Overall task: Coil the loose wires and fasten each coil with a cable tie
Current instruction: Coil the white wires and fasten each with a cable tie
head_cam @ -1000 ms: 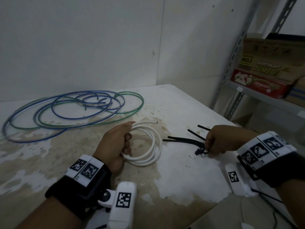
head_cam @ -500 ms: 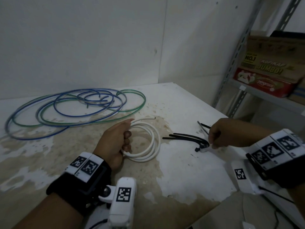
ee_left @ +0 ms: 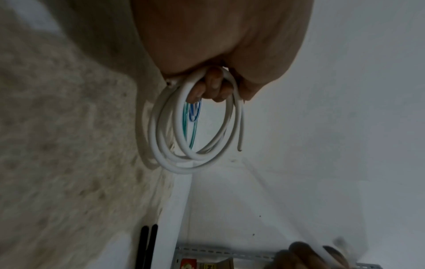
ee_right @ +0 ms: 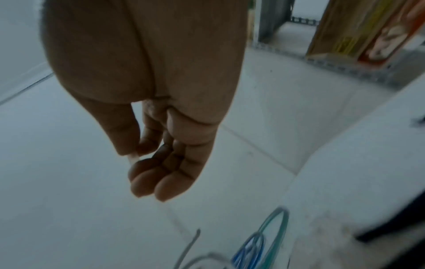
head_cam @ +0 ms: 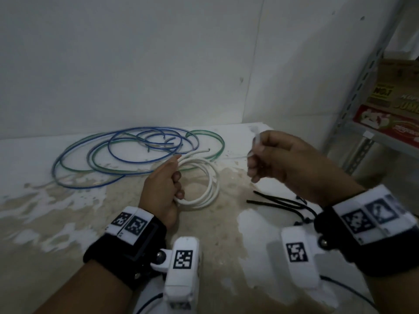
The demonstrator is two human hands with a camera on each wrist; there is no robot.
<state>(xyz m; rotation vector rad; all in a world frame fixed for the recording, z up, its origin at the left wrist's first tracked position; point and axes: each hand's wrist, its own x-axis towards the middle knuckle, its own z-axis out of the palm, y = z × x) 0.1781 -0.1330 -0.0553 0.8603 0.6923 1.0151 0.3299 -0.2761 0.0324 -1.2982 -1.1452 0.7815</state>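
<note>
My left hand (head_cam: pixel 174 184) grips the near-left side of a white wire coil (head_cam: pixel 209 184) that rests on the table; in the left wrist view my fingers (ee_left: pixel 212 87) curl through the coil (ee_left: pixel 195 131), and one loose end (ee_left: pixel 240 138) sticks out. My right hand (head_cam: pixel 256 155) is raised to the right of the coil, thumb and forefinger pinching a thin pale cable tie (head_cam: pixel 257 141), seen as a small pale tip (ee_right: pixel 133 158) in the right wrist view. Black cable ties (head_cam: pixel 278 201) lie on the table under the right wrist.
Loose blue and green wires (head_cam: pixel 136 152) lie in wide loops at the back left of the stained white table (head_cam: pixel 68 223). A metal shelf (head_cam: pixel 362 109) with printed cartons (head_cam: pixel 390 118) stands at the right. White walls close off the back.
My right hand has left the black ties on the table and risen up and leftward with a pale tie pinched in it. The left hand keeps its hold on the white coil.
</note>
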